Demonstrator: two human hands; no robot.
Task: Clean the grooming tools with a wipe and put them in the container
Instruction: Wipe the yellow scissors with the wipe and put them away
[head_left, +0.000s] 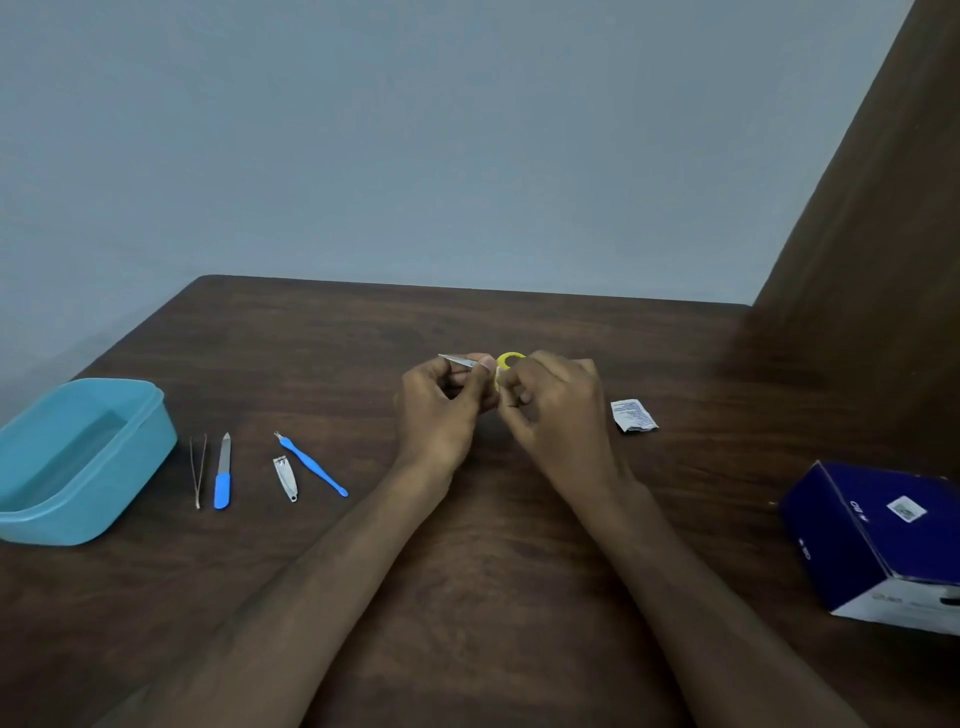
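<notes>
Scissors, seemingly, between both hands

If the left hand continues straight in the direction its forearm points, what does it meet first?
Apparently nothing: beyond the left hand, which pinches the yellow-handled small scissors, only bare dark wooden table shows, then the table's far edge.

Counts: one blue container; four loose tools, namely tweezers, nail file, clipper, cuticle pusher; one scissors; one sachet; one box; two hands.
</notes>
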